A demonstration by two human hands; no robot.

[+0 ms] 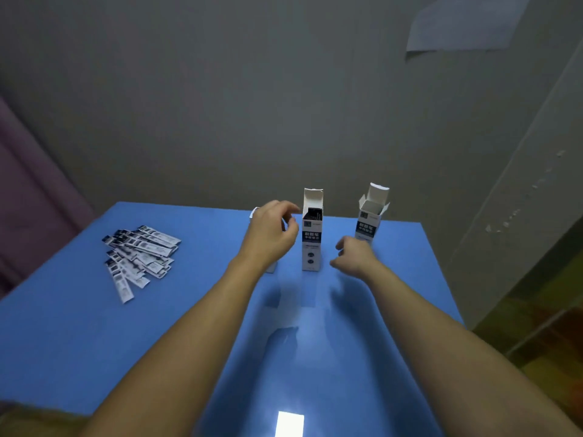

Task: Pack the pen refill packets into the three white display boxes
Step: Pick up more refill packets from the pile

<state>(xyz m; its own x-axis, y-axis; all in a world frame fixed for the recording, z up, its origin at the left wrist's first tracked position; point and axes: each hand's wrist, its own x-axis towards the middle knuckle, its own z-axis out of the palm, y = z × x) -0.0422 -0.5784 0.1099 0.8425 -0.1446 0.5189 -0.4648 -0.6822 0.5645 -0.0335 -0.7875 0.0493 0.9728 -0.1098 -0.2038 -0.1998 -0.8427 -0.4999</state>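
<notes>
Three white display boxes stand upright on the blue table (94,342). The middle box (311,244) has its lid flap up and dark refill packets showing in its mouth. The right box (369,216) stands open near the table's far edge. My left hand (271,234) mostly hides the left box (254,212); its fingers are loosely curled beside the middle box's top and hold nothing. My right hand (355,255) hovers to the right of the middle box, fingers loosely curled, empty. A pile of refill packets (138,257) lies at the table's left.
A grey wall rises just behind the table, with a sheet of paper (463,23) stuck high on the right. A purple curtain (28,190) hangs at the left. A bright reflection (289,424) lies on the table's near edge.
</notes>
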